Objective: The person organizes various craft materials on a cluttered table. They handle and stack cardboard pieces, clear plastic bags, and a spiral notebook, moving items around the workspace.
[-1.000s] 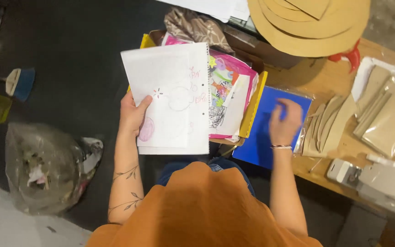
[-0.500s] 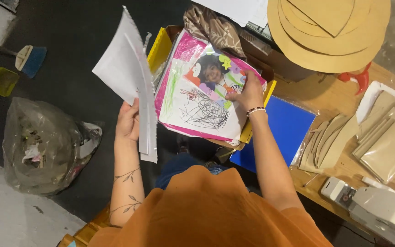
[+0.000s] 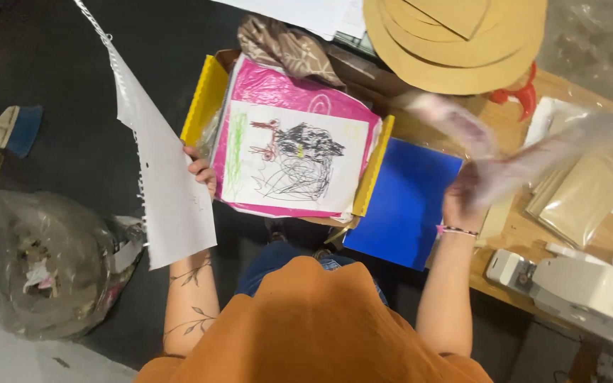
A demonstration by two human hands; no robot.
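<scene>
Your left hand [image 3: 202,170] grips a white sheet [image 3: 161,177] with a torn, perforated edge, pinching it near its right side; the sheet stands almost edge-on, running from the top of the view down past your forearm, and it covers most of the hand, so only the fingertips show. Just right of that hand lies a stack of papers in a yellow folder [image 3: 206,99], topped by a white drawing [image 3: 294,159] with black scribble over a pink page [image 3: 278,89].

Your right hand [image 3: 462,202] is up over the wooden table [image 3: 519,234], beside the blue folder [image 3: 406,202], closed on a clear plastic sleeve [image 3: 526,167]. The sleeve is smeared by motion, so you cannot tell what it holds or where its edges end, and the fingers are blurred too.

Past it lie tan envelopes [image 3: 583,191] in plastic, a white machine [image 3: 583,284] cut off by the right edge, and round cardboard discs [image 3: 455,42] cut off at the top. A full clear bag [image 3: 44,262] sits on the dark floor at your left.
</scene>
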